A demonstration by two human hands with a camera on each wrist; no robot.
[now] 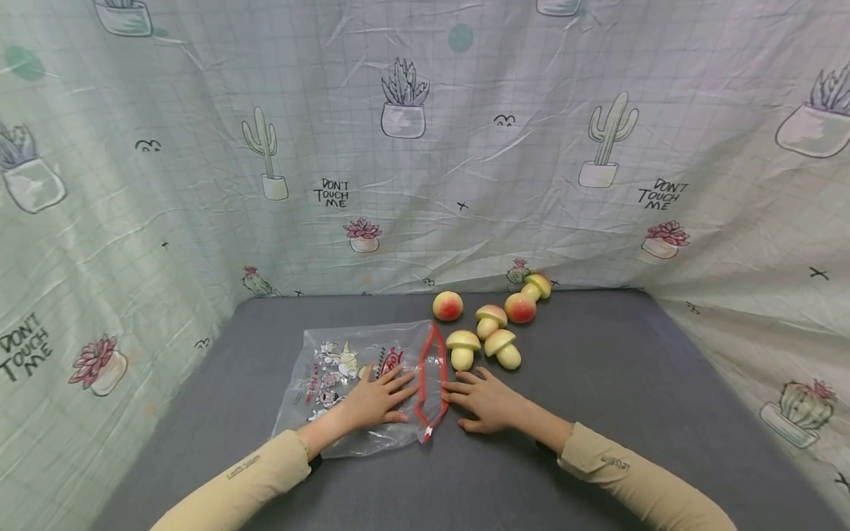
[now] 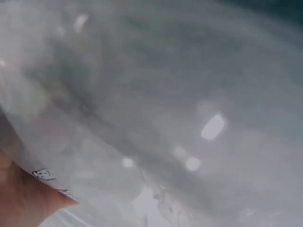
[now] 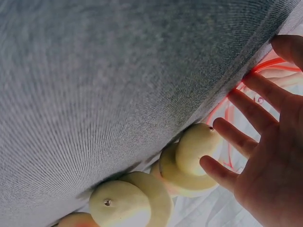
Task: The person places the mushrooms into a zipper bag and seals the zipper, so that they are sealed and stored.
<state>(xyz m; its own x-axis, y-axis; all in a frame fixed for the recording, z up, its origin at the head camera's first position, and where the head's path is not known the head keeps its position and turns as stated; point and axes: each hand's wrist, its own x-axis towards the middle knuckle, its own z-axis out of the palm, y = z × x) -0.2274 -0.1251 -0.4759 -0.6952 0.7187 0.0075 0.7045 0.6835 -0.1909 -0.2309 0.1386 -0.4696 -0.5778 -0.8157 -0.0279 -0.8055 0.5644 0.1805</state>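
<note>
My left hand (image 1: 378, 400) rests on the clear plastic bag (image 1: 332, 380), back of the hand up, fingers spread toward its zip end. Nothing gripped. My right hand (image 1: 489, 402) is on the other side of that end, fingers extended and fanned, also gripping nothing. Its fingertips are at the red zip strips (image 1: 421, 385); reads as contact from the head view, can't tell how firm. Right thumb is off the bag, over the grey table (image 1: 598, 376).

Bag lies on the table left of centre, cartoon print showing, zip end to the right. The strips bow apart mid-length and meet at both ends; a white slider (image 1: 428, 431) sits at the near end.

Just beyond my right hand: first mushroom (image 1: 462, 348), cap away from me, stem toward me, beside the zip strips. Second mushroom (image 1: 504, 347) right next to it, tilted; third mushroom (image 1: 491, 320) behind the two. Further back, a round red-and-yellow piece (image 1: 520, 308) with a fourth mushroom (image 1: 538, 285) just behind it. Another round piece (image 1: 448, 306) is to the left, near the bag's far corner. Can't tell if those two round ones have stems underneath.

Left wrist view is mostly blurred film with a bit of hand lower left. Patterned curtain (image 1: 465, 162) hangs behind the table.
</note>
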